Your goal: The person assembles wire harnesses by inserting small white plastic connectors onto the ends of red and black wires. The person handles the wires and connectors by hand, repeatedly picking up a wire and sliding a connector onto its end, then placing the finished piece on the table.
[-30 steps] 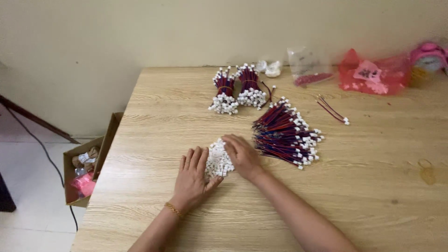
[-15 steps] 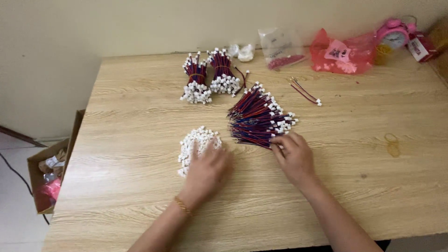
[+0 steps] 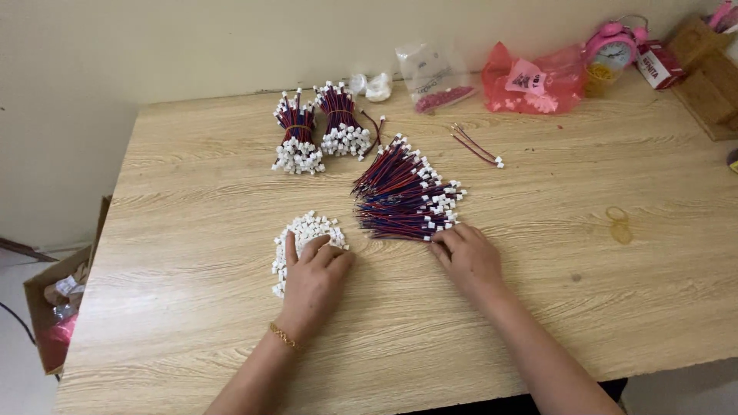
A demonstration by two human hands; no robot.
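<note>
My left hand (image 3: 314,278) lies flat on a small heap of white plastic connectors (image 3: 306,230), fingers spread over its near side. My right hand (image 3: 466,257) rests palm down at the near edge of a fanned pile of red and blue wires with white plugs (image 3: 403,196), its fingertips touching the nearest wire ends. Neither hand grips anything that I can see. Two tied bundles of the same wires (image 3: 319,134) stand farther back on the wooden table (image 3: 192,192).
A few loose wires (image 3: 478,146) lie right of the pile. Along the back wall sit a clear bag (image 3: 434,77), a red bag (image 3: 534,81), a pink alarm clock (image 3: 613,50) and a wooden box (image 3: 711,77). A cardboard box (image 3: 58,307) sits on the floor at left.
My right hand left the connector heap and moved right to the fanned wire pile. My left hand stayed on the heap. The view shifted, showing more of the table's right side.
</note>
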